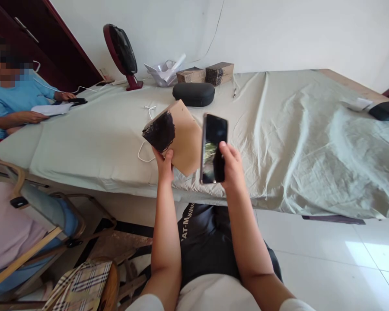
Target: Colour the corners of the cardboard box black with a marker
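Observation:
My left hand (164, 163) grips a brown cardboard box (186, 140) by its lower left corner, with the box tilted above the table. Black tape (160, 131) covers one end of this box. In my right hand (232, 164) is a smartphone (215, 149), held upright just right of the box with its thumb along the right edge. The phone's glass is dark with a bright patch low on the left. Behind the box, a black zip case (193, 94) lies on the table. A white cable (143, 154) shows to the left of the box.
A pale cloth covers the long table (278, 129). At the back stand a dark red fan (121, 52), a clear plastic bag (165, 73) and two cardboard boxes (222, 72). Another person (19, 97) sits at the left with papers. A chair (61, 211) is lower left.

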{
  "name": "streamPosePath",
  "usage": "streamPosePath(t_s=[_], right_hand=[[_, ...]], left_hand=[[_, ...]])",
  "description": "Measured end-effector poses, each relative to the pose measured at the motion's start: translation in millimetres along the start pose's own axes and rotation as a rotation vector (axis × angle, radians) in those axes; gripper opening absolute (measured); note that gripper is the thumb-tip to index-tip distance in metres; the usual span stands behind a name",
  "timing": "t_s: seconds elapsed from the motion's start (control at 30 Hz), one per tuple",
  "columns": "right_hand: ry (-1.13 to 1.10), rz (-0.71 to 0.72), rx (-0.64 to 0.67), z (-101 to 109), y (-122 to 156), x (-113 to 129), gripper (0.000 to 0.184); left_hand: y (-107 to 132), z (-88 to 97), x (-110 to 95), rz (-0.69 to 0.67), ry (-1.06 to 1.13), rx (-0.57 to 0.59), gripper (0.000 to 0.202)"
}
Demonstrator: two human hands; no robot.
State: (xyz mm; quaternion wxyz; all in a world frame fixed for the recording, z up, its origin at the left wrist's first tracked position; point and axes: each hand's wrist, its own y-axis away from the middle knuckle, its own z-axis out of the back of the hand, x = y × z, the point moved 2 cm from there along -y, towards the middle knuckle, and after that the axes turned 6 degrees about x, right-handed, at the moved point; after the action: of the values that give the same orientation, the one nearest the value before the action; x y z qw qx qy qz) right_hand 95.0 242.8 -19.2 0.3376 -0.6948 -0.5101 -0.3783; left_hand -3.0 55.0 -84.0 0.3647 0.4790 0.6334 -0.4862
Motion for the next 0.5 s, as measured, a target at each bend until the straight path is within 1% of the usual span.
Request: streamPosePath(t_s=[0.07,0.13,0.17,0.2,0.27,0.3,0.37,0.43,0.5], right_hand=[[0.193,0.111,-0.102,30.2,-9.5,8.2,0.031],[0.471,0.141,-0.193,63.8,-19.8,10.6,0.028],[0.612,0.112,-0.245,80.6,-24.7,9.1,0.026],[0.734,0.067,-0.268,95.7,-29.3,6.1,0.026],[0.897,-0.027,-0.320,119.5,-35.8,-2.1,0.034],[0.951,-0.062,-0.348,127.4,-37.8,-6.2,0.042],[1.030,-0.092,-0.404,135.1,-39.5,-12.8,0.061],[1.078,-0.094,-0.452,135.0,-39.9,-17.2,0.074],[1.080,-0.077,-0.463,131.0,-40.7,-19.8,0.079]], left_hand=[[-0.6,5.2,-0.6,0.031,0.016,-0.010,0.098],[0.9,8.8,-2.2,0.062,0.023,-0.028,0.099],[1.5,9.7,-3.2,0.071,0.028,-0.039,0.099],[1.6,10.1,-4.3,0.076,0.033,-0.051,0.098],[0.9,9.7,-6.0,0.083,0.047,-0.069,0.095],[0.3,9.1,-6.6,0.088,0.055,-0.070,0.094],[-0.8,7.9,-7.8,0.094,0.068,-0.069,0.093],[-1.0,6.9,-9.4,0.087,0.071,-0.075,0.093],[-0.4,5.9,-11.2,0.069,0.066,-0.088,0.094]])
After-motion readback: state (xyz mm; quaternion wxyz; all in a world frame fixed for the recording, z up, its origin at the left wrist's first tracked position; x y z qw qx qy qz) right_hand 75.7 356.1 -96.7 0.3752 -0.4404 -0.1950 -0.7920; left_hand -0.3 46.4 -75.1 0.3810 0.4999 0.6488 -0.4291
